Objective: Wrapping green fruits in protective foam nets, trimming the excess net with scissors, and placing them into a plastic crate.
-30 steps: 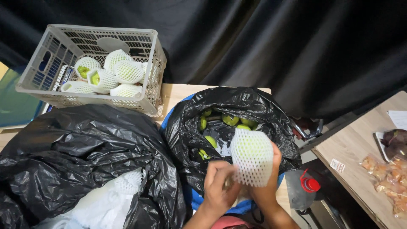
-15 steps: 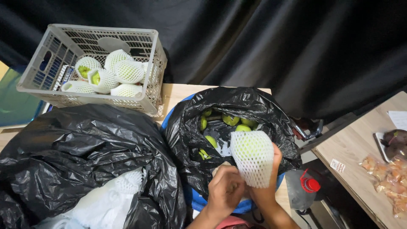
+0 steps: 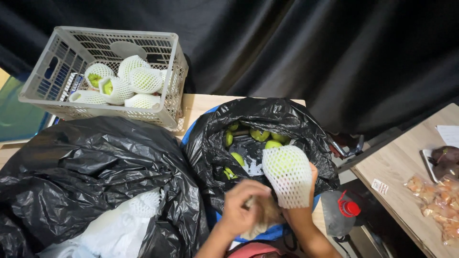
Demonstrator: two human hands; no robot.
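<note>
Two hands at bottom centre: right hand [image 3: 306, 191] clamped on green fruit in white foam net [image 3: 287, 174], left hand [image 3: 241, 208] closed, pinching net's lower edge. Sleeving step apparently nearly finished. Beyond, black bag of bare green fruit [image 3: 253, 138]; upper left, grey crate [image 3: 107, 76] of netted fruit.

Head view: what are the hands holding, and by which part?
The right hand holds a green fruit in a white foam net sleeve from beneath, at its lower end. The left hand is at the sleeve's bottom edge; its grip is blurred.
</note>
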